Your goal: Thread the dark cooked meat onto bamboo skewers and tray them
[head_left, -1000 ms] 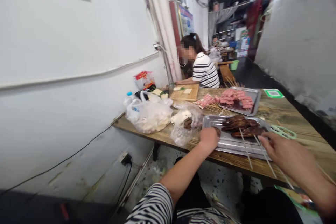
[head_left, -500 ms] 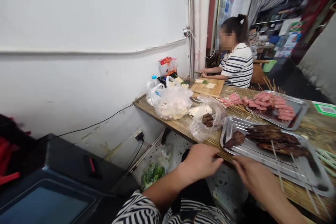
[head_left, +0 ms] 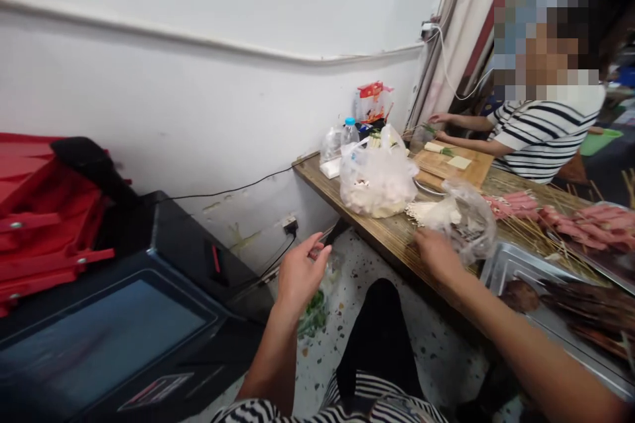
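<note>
My left hand (head_left: pixel 303 271) is raised over the floor left of the table, thumb apart from loosely bent fingers, holding nothing I can see. My right hand (head_left: pixel 436 254) is at the table's near edge, close to a bunch of white enoki mushrooms (head_left: pixel 421 211) and a crumpled clear plastic bag (head_left: pixel 473 225). Its fingers are bunched and blurred, and whether they touch the bag is unclear. A bulging white plastic bag (head_left: pixel 380 178) of pale food sits just beyond. Dark brown skewered pieces (head_left: pixel 585 304) lie on a metal tray (head_left: pixel 501 261) to the right.
Pink skewers (head_left: pixel 516 205) lie farther back. Across the table (head_left: pixel 322 168), a person in a striped top works beside a wooden cutting board (head_left: pixel 476 168). A dark machine with a screen (head_left: pixel 119 324) and red plastic pieces (head_left: pixel 44 211) stand on my left. Bagged greens (head_left: pixel 315 314) are on the floor.
The view has swung left and nearer the table's far-left end. My hands have moved apart; the right has gone from beside the tray to near the mushrooms and clear bag.
</note>
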Action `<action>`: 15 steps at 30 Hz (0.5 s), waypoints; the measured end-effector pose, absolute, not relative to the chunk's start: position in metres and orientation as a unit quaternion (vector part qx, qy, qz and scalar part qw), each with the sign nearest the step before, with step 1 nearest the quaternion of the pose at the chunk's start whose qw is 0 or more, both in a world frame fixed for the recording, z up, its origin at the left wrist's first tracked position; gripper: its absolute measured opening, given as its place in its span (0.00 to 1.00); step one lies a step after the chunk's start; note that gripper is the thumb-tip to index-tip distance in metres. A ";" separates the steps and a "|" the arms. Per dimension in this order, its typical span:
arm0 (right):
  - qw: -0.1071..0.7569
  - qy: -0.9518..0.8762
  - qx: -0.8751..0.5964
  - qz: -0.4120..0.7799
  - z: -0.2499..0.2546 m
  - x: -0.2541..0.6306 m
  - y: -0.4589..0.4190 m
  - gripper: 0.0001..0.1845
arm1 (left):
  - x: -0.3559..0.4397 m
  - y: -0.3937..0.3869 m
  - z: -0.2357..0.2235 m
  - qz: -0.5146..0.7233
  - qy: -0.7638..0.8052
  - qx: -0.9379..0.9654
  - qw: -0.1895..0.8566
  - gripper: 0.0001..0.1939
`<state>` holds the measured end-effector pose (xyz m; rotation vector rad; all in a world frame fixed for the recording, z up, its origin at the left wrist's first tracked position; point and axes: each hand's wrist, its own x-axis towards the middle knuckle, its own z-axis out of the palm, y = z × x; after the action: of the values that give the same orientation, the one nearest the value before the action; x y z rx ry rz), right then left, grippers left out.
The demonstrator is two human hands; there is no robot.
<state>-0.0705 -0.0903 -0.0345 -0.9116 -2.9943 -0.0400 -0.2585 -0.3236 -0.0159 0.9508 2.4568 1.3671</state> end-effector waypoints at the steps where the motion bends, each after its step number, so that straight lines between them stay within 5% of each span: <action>1: -0.010 -0.956 -0.291 -0.024 -0.031 -0.070 -0.081 0.15 | -0.262 -0.325 -0.019 0.455 0.830 0.312 0.085 0.24; 7: -0.110 -0.969 -0.207 -0.081 -0.021 -0.081 -0.071 0.07 | -0.269 -0.326 -0.032 0.440 0.832 0.325 0.091 0.23; 15: -0.174 -0.965 -0.160 -0.116 -0.024 -0.102 -0.083 0.10 | -0.259 -0.320 -0.038 0.454 0.809 0.353 0.119 0.22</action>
<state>-0.1019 -0.0831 -0.0237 -0.5679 -3.4194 -0.4098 -0.2594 -0.3195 -0.0381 1.0325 2.3658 1.3267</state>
